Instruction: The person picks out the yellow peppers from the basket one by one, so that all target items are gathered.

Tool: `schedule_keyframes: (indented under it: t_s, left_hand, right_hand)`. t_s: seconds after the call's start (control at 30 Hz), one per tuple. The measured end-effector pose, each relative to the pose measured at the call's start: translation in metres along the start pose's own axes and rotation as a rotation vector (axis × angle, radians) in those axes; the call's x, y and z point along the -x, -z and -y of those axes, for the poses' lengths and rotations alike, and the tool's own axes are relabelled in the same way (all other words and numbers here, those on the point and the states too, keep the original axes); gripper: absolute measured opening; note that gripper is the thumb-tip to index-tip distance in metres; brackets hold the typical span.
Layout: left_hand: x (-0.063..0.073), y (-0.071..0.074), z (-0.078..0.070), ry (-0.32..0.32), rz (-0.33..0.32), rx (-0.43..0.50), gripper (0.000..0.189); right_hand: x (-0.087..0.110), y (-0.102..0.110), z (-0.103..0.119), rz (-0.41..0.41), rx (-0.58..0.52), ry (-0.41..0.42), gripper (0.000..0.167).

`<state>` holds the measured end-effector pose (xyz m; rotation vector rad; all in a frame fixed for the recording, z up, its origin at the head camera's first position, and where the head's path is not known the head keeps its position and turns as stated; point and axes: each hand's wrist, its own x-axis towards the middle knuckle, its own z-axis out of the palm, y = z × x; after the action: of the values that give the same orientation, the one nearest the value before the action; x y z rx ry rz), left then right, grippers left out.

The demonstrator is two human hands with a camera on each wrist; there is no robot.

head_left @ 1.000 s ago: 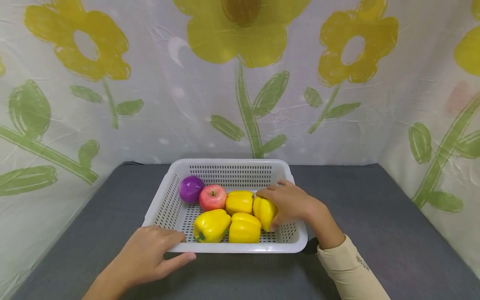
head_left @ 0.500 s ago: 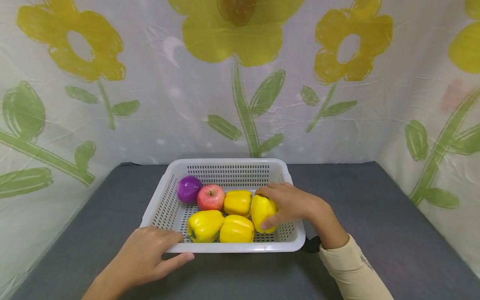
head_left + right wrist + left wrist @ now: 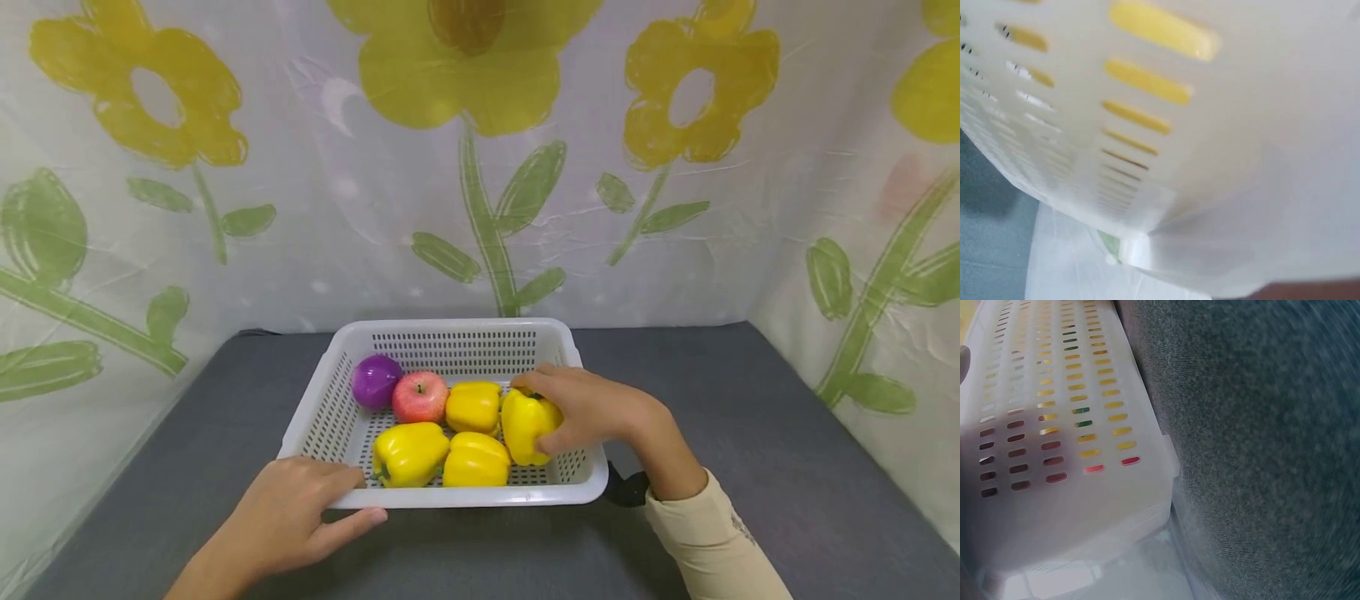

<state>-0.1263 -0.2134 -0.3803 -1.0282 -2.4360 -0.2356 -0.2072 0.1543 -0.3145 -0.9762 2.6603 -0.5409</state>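
The yellow pepper (image 3: 525, 429) farthest right sits inside the white basket (image 3: 465, 497), near its right wall, stem end up. Our right hand (image 3: 592, 408) holds it from above and the right, fingers over the top and thumb low on the near side. Just left of it we have the back pepper (image 3: 471, 407) and the front pepper (image 3: 475, 461); we cannot tell whether they touch it. Farther left lie the corner pepper (image 3: 408, 454), the red apple (image 3: 420, 397) and, beyond that, a purple ball (image 3: 377, 381).

Our left hand (image 3: 300, 508) rests on the near left corner of the basket, fingers laid over the rim and thumb apart, outside it; how firmly it presses we cannot tell. The hands are well apart. Under everything is the grey tabletop (image 3: 787, 467), with a flowered cloth (image 3: 322, 208) behind.

From here, we judge, the smooth pepper could twist out, since thumb and fingers seem to meet only its top and side. Pushed leftward, it could nudge its neighbours and set the apple or ball rolling. Our right hand could also catch the right wall and, if the left presses only lightly, slide the basket.
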Motion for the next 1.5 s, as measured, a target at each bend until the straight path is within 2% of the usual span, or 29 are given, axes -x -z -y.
schedule_keyframes:
  t_s: [0.23, 0.5, 0.8, 1.07, 1.27, 1.5]
  left_hand:
    - [0.001, -0.002, 0.0, -0.017, -0.028, 0.008, 0.037]
    - [0.001, 0.0, 0.0, 0.013, 0.01, -0.008, 0.036]
    - [0.0, 0.001, -0.001, 0.038, 0.046, -0.004, 0.034]
    - [0.0, 0.002, -0.003, 0.044, 0.065, 0.011, 0.033]
    - [-0.001, 0.003, -0.003, 0.046, 0.066, 0.002, 0.033]
    - [0.0, 0.001, -0.002, 0.064, 0.07, -0.008, 0.032]
  right_hand:
    - [0.007, 0.005, -0.005, -0.013, -0.088, 0.051, 0.066]
    - [0.019, 0.015, -0.011, -0.061, -0.137, 0.053, 0.07]
    - [0.025, 0.021, -0.014, -0.069, -0.171, 0.091, 0.067]
    - [0.026, 0.022, -0.016, -0.084, -0.169, 0.122, 0.07]
    - [0.03, 0.025, -0.017, -0.137, -0.143, 0.113, 0.072]
    - [0.036, 0.029, -0.02, -0.19, -0.131, 0.154, 0.064]
